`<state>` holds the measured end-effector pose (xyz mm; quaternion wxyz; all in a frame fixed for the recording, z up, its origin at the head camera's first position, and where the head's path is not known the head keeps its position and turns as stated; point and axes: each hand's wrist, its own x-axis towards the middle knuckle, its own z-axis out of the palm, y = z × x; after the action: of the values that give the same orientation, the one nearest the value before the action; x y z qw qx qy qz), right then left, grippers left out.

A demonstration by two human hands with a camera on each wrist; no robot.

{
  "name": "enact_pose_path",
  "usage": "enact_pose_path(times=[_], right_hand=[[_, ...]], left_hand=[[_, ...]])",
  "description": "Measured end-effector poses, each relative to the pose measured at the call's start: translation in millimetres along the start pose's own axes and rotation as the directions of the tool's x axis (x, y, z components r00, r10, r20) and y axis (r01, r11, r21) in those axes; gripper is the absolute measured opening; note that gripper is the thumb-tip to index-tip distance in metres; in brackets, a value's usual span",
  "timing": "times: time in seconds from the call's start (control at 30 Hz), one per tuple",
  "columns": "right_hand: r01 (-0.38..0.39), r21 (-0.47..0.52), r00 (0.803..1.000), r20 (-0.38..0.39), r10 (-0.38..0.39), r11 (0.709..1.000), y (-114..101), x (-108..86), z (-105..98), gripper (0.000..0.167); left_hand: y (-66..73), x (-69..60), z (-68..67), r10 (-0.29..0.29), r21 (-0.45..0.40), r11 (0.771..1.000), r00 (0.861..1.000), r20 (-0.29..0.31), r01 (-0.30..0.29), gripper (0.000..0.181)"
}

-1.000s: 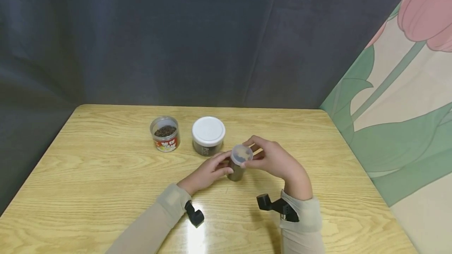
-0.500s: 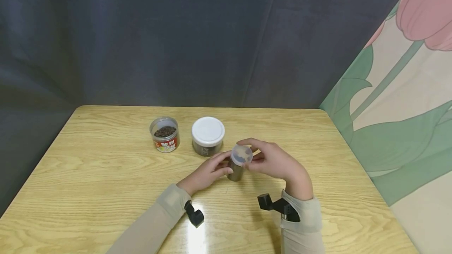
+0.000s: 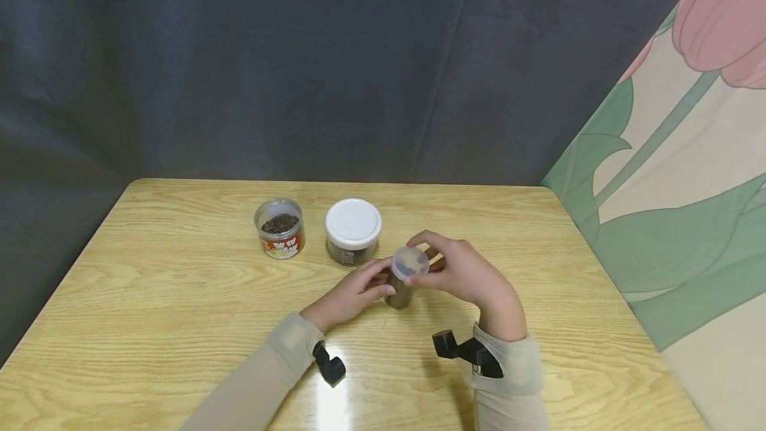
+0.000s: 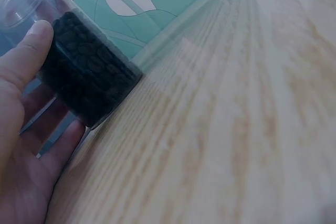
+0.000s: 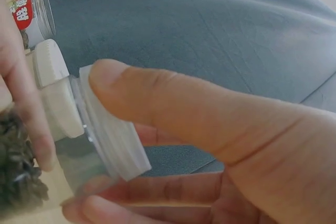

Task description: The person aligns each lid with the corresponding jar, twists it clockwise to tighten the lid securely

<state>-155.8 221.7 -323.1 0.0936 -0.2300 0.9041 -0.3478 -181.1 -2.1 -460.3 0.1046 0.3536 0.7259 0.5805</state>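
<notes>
A clear plastic jar [image 3: 399,292] partly filled with dark seeds or beans stands upright on the table. My left hand [image 3: 353,291] grips its body from the left, thumb in front, as the left wrist view also shows. On top sits a translucent screw lid [image 3: 410,263]. My right hand [image 3: 463,271] pinches the lid's rim between thumb and fingers. Up close in the right wrist view, the thumb presses the ribbed side of the lid [image 5: 118,129], with dark pieces [image 5: 18,166] in the jar below.
Behind the hands stands a jar with a white lid [image 3: 353,221]. To its left is a lidless clear jar [image 3: 282,231] with a red label and brown pieces inside. The wooden table [image 3: 149,298] meets a dark curtain [image 3: 311,85] at the back and a tulip-patterned cloth [image 3: 688,218] at right.
The right fingers shift around the lid's rim and back, turning slightly. The left hand and the jar stay in place.
</notes>
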Motion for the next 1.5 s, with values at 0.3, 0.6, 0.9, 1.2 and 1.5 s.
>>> enact_pose_path(times=[0.3, 0.6, 0.9, 1.2, 1.5], right_hand=[[0.078, 0.029, 0.996, 0.04, -0.079, 0.997, 4.3, -2.5, -2.3, 0.057], [0.008, -0.006, 1.0, 0.013, -0.007, 1.0, 1.7, 0.2, -0.1, 0.044], [0.008, 0.041, 0.999, 0.041, -0.01, 0.999, 2.6, -1.7, -2.8, 0.054], [0.039, 0.096, 0.995, 0.092, -0.048, 0.995, 10.4, -2.4, -5.9, 0.054], [0.026, 0.014, 1.0, -0.005, -0.026, 1.0, 6.3, 2.4, -0.3, 0.037]], left_hand=[[0.7, -1.0, -1.9, -0.01, 0.005, 1.0, 1.0, -0.001, 0.01, 0.057], [-0.8, 0.1, -0.6, 0.013, -0.009, 1.0, 1.0, 0.002, -0.013, 0.058], [-0.8, 1.1, -0.5, -0.011, 0.005, 1.0, 1.0, -0.002, 0.011, 0.059], [-0.1, 0.9, -0.9, -0.031, 0.007, 0.999, 0.999, -0.007, 0.031, 0.059], [0.5, 0.0, 0.2, 0.005, 0.03, 1.0, 1.0, -0.004, -0.005, 0.058]])
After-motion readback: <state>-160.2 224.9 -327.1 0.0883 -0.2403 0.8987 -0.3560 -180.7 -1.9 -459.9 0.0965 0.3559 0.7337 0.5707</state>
